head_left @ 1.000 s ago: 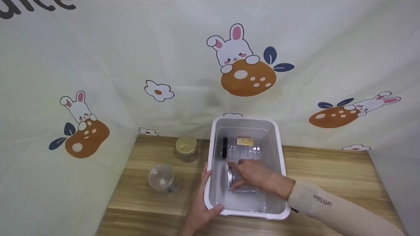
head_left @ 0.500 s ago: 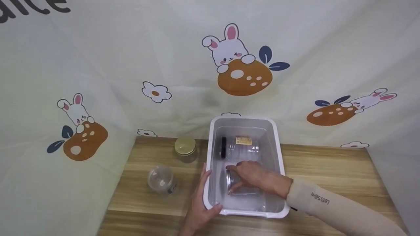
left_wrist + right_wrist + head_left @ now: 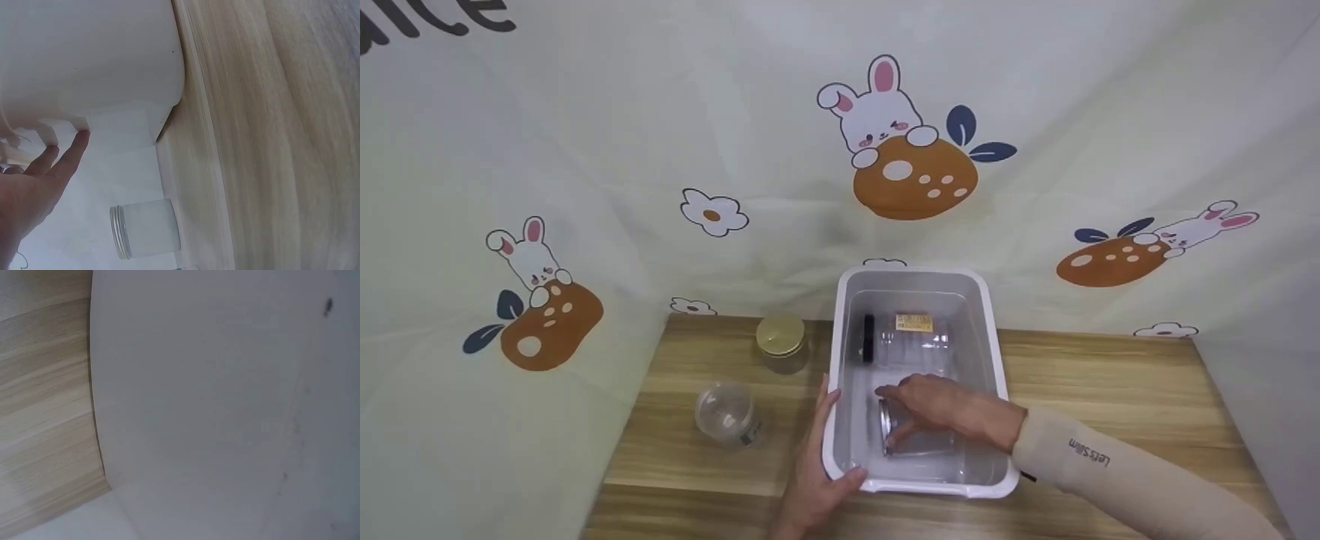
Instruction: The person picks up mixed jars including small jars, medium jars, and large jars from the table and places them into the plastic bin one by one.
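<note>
Right hand: fingers [image 3: 892, 393] and thumb pinch the lidded end of a clear jar; the right hand [image 3: 937, 409] is reaching into the bin, beige sleeve [image 3: 1117, 469] up the arm
Left hand: the left hand [image 3: 816, 469] has hold of the white bin [image 3: 937, 490] by its near left corner, thumb over the rim
Clear jar: this clear jar [image 3: 934, 444] lies on its side in the bin's near half, see-through, shiny silvery lid pointing left
Bin mate: black-lidded jar [image 3: 911, 345], also sideways, orangey label up top
Tabletop: light wood-grain tabletop [image 3: 1110, 390], streaky; gold-lidded jar [image 3: 781, 352] and clear tub [image 3: 725, 411] sit left of the bin
Room: pale, creased backdrop [image 3: 780, 90] around the back and sides, bunnies hugging orange fruit, white flowers, dark lettering top left
</note>
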Available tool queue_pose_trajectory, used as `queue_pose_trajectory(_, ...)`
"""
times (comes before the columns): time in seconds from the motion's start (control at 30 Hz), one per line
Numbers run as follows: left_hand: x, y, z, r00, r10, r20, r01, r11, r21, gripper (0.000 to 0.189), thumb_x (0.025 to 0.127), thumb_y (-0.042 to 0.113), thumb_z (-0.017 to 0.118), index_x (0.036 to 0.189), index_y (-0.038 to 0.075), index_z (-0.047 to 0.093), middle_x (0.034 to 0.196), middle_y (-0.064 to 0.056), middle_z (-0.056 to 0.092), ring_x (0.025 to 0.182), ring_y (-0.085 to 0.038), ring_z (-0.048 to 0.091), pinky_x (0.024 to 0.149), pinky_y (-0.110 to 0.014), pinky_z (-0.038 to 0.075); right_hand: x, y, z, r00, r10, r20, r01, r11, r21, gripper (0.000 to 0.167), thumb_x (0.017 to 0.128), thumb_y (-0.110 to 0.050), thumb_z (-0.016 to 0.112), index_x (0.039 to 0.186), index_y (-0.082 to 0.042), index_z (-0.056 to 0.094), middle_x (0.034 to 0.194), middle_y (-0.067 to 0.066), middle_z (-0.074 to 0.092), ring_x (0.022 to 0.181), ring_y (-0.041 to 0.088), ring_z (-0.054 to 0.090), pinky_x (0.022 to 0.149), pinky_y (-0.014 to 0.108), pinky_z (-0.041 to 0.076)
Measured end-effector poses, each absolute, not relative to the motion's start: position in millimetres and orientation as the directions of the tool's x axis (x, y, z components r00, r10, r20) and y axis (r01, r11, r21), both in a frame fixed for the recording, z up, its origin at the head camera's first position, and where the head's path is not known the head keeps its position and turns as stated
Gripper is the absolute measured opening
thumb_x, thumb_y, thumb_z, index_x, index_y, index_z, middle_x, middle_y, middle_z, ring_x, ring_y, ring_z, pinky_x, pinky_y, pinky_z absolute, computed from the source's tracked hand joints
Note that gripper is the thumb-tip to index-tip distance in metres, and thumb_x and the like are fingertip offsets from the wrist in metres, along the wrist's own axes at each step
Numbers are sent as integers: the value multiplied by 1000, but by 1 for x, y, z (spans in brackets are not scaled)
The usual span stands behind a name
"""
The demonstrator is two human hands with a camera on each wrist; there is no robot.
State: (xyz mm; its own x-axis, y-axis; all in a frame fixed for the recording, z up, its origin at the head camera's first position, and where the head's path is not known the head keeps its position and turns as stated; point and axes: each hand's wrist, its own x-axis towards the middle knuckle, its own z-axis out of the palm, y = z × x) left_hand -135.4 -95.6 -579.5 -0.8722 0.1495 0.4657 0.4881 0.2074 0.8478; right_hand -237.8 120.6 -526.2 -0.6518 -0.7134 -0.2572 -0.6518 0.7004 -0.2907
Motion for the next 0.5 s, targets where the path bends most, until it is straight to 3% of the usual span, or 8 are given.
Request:
queue_pose_trajectory(0.33,-136,-95,-579,-875,149,460,482,196,854,96,75,32,76,155,10,30,161,-25,17,145,-30,31,108,-52,38,-239,121,-523,-652,-723,-227,-665,689,-287,84,77,-62,72,142,-11,54,119,15,69,103,31,67,89,43,55)
queue_pose_trajectory(0.5,-135,-95,-578,-873,150,463,486,200,851,99,75,31,77,156,8,26,163,-21,18,145,-30,29,110,-49,34,-237,123,-517,-634,-743,-215,-688,669,-280,85,81,-71,60,144,-15,52,133,11,62,113,29,64,94,43,53)
